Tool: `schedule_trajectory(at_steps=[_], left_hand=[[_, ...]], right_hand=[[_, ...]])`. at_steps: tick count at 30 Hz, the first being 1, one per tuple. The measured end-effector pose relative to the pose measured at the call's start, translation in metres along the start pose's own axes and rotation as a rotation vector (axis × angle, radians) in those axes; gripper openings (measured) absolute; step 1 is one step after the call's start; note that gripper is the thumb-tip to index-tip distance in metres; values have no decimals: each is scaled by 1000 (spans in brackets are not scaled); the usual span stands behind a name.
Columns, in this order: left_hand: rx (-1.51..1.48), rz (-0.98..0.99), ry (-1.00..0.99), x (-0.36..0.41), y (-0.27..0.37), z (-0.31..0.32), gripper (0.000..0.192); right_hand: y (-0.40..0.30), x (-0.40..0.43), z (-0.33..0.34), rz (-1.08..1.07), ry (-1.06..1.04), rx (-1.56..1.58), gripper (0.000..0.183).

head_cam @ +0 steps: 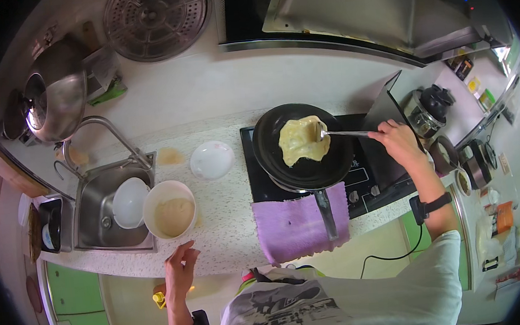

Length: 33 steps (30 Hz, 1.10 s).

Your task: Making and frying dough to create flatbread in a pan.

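Note:
In a black frying pan (304, 177) on the stove lies a pale yellow pancake (297, 141) with an uneven edge. My right hand (393, 140) grips the handle of a metal spoon or spatula (347, 133), whose head rests on the pancake's right part. The pan's handle points towards me over a purple cloth (276, 225). At the counter's front edge, my left hand (181, 265) holds nothing, its fingers loosely apart, just below a white bowl of beige batter (171, 229). A white plate (212, 160) lies between bowl and stove.
Left of the batter bowl is a steel sink (85, 213) with a white bowl (130, 202) in it and a faucet (110, 128) behind. A dark upright panel (381, 130) stands at the stove's right. The range hood (315, 43) hangs above. Pots and small bowls stand far right.

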State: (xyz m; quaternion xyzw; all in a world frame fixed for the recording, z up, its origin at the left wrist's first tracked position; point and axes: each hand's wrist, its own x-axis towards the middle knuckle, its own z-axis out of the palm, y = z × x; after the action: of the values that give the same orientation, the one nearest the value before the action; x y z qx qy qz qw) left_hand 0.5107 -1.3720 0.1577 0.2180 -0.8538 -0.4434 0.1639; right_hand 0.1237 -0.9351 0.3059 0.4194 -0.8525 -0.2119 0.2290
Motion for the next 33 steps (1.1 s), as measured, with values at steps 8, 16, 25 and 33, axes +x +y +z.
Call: schedule_trajectory(at_steps=[8, 16, 25, 33], left_hand=[[-8, -50, 23, -11, -3, -9, 26], [-6, -44, -28, 5, 7, -6, 24], [-26, -1, -27, 8, 0, -9, 25], [-25, 6, -35, 7, -5, -12, 25]], right_hand=[[-21, 27, -3, 161, -96, 338, 37], [-37, 3, 17, 269, -163, 431, 33], [-80, 15, 23, 101, 28, 3, 30], [-101, 23, 15, 119, 22, 299, 35]])
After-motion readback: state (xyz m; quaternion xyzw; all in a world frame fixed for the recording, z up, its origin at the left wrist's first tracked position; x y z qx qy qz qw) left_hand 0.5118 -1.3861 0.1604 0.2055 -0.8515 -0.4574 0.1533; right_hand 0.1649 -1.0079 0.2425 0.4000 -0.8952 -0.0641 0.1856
